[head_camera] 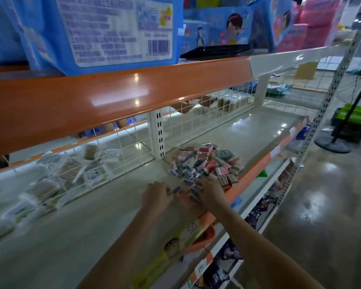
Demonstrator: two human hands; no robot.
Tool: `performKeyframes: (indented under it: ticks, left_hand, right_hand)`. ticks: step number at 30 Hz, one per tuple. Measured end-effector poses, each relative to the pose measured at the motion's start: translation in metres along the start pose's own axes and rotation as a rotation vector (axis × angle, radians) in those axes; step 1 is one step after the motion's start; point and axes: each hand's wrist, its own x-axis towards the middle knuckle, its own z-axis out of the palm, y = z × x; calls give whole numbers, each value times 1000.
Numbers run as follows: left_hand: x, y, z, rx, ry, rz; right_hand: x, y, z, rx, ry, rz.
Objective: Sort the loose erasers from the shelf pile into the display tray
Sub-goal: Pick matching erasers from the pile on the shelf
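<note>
Below the eraser pile [204, 163], your left hand [156, 196] and right hand [209, 191] curl over blue-wrapped erasers [193, 191]; gather them squarely, tray unseen.

Orange-edged shelving [113, 97], glossy, perhaps concrete floor [325, 205]

Both forearms enter from the lower edge, bare to the frame limit; no sleeve visible. Left hand [156, 193] and right hand [211, 191] ungloved. Rings, watch or bands: cannot tell, motion blur at the fingers.
</note>
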Motion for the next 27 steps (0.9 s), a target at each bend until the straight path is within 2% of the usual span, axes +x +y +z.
performKeyframes:
  ticks: [7, 13, 20, 27]
  left_hand:
    - [-10, 2, 3, 115, 53, 87]
    - [-27, -8, -10, 33, 81, 47]
    - [-96, -42, -66, -22, 243, 61]
    - [-192, -111, -130, -30, 334, -61]
  right_hand:
    - [7, 11, -1, 47, 30, -24]
    - [-9, 0, -9, 177, 134, -81]
    - [-40, -64, 0, 336, 48, -299]
    - [-82, -153, 14, 440, -50, -508]
